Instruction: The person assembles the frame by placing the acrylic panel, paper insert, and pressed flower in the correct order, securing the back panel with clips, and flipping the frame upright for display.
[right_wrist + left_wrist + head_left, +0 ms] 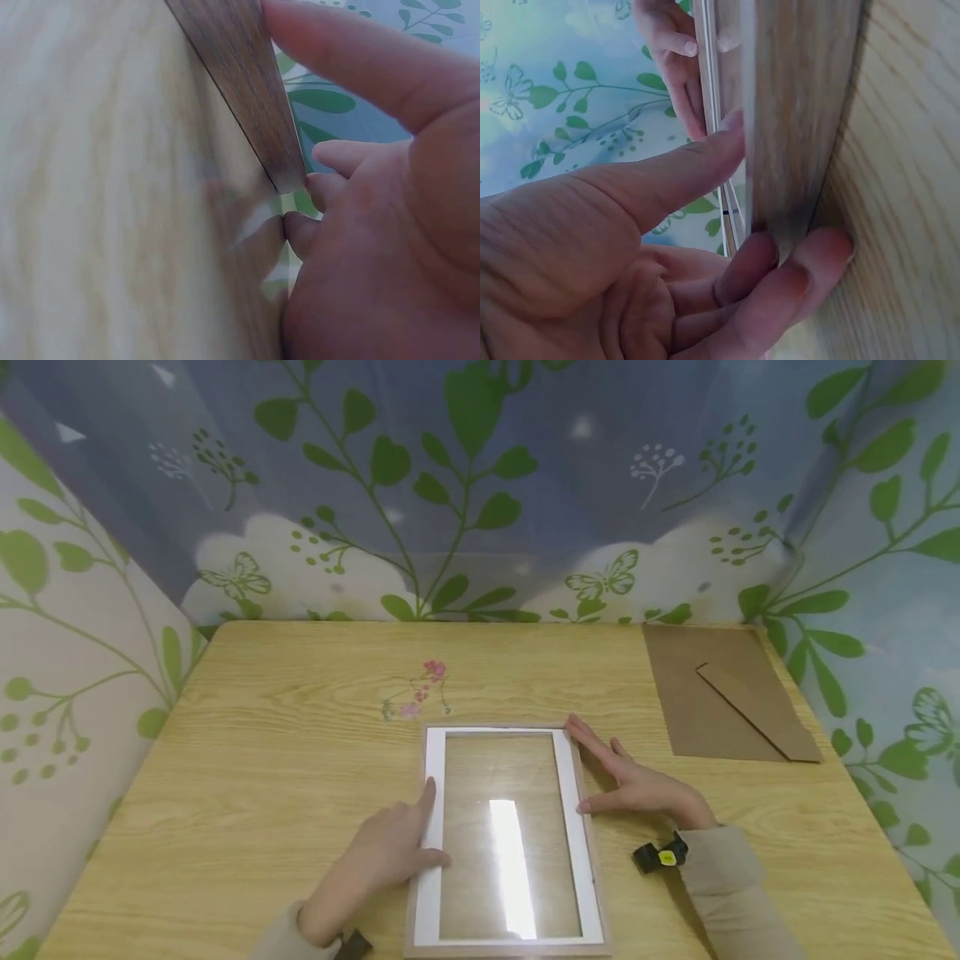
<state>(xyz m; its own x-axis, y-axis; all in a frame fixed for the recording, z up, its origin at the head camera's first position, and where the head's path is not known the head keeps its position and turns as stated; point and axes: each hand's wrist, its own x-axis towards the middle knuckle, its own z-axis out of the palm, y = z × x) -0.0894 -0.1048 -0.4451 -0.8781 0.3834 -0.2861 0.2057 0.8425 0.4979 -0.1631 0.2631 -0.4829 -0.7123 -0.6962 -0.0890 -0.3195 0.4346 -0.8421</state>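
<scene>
A wooden picture frame (596, 893) with a white inner border (431, 827) lies on the table in the head view. Its clear pane (468, 868) shows the wood grain beneath and a bright reflection. At the left side, my left hand (386, 847) grips the frame, thumb on its face; in the left wrist view its curled fingers (817, 259) are at the outer edge, low by the tabletop. My right hand (637, 787) touches the right side with thumb and outstretched index finger, the fingertip at the upper right corner. In the right wrist view the dark wooden edge (247, 97) runs beside the thumb.
Pink and red pressed flowers (420, 693) lie just beyond the frame. At the back right of the table (225, 777) is a brown backing board (690, 718) with a stand flap (757, 710). Leaf-patterned cloth (480, 568) rises behind the table and at both sides.
</scene>
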